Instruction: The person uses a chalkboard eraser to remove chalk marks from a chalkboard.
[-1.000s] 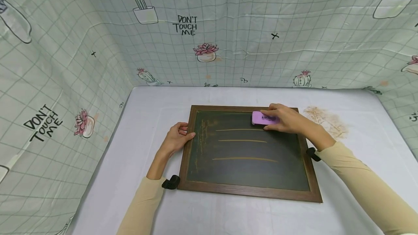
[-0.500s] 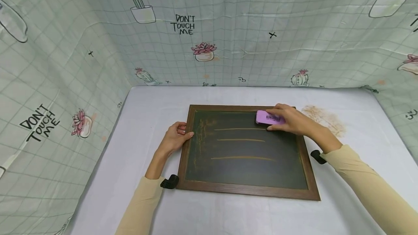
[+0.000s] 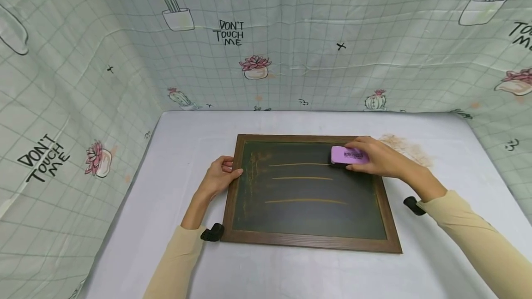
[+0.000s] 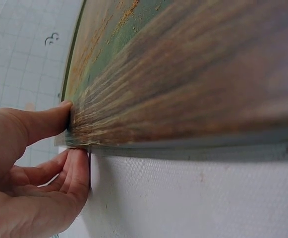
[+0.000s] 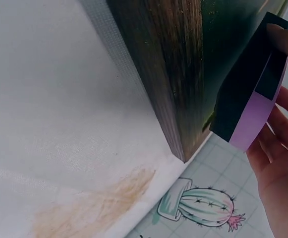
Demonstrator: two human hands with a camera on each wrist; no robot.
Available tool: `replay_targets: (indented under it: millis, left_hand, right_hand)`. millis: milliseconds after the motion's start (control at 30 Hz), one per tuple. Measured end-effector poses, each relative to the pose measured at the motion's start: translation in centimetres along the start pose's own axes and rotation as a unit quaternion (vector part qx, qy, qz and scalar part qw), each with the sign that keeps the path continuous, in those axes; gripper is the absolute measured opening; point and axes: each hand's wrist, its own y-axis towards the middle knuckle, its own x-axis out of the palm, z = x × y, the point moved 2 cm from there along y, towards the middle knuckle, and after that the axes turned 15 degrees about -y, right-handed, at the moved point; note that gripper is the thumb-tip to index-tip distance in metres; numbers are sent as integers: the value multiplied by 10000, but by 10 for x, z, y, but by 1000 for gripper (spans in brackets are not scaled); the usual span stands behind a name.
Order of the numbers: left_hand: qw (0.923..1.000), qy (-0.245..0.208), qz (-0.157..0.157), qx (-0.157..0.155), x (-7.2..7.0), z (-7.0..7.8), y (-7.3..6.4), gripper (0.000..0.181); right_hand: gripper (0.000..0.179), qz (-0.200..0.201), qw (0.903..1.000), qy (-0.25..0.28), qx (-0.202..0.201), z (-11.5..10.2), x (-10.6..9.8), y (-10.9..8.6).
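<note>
A wood-framed chalkboard [image 3: 307, 220] lies on the white table, with three yellowish chalk lines across its middle and smeared chalk at its left. My left hand [image 3: 219, 176] holds its left frame edge; in the left wrist view, the thumb [image 4: 49, 121] is on top and the fingers [image 4: 77, 173] are bent against the underside. Near the board's upper right corner, my right hand [image 3: 384, 157] grips a purple eraser [image 3: 349, 155] between thumb and fingers. The eraser's dark felt side shows in the right wrist view [image 5: 243, 84]. Whether the felt touches the board I cannot tell.
A brownish chalk smudge [image 3: 407, 149] marks the white tablecloth [image 3: 291, 273] beyond the board's upper right corner. Grid-patterned curtains [image 3: 307, 26] with cactus prints stand behind the table and along its sides.
My right hand has carried the eraser to the right along the board's top and slightly nearer to me. The left hand keeps its hold on the frame. The head view has shifted a little.
</note>
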Motion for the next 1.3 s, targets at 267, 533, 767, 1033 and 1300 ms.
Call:
replay_targets:
  millis: [267,533,767,1033,1300]
  left_hand:
    - [9999,-80,-62,-1,1,1,0,56]
    - [9998,-165,-111,48,0,0,-2,56]
    - [9999,-113,-103,76,1,1,-2,55]
    - [9998,-124,-112,129,0,0,-2,55]
    - [9998,-99,-119,145,1,1,-3,55]
  right_hand:
    - [49,238,9994,-66,-236,0,2,-7]
    - [50,143,9993,161,-294,-9,13,0]
    - [47,224,9990,102,-372,-14,14,3]
    - [48,395,9977,29,-554,-17,18,12]
    - [48,246,9984,23,-501,-20,20,19]
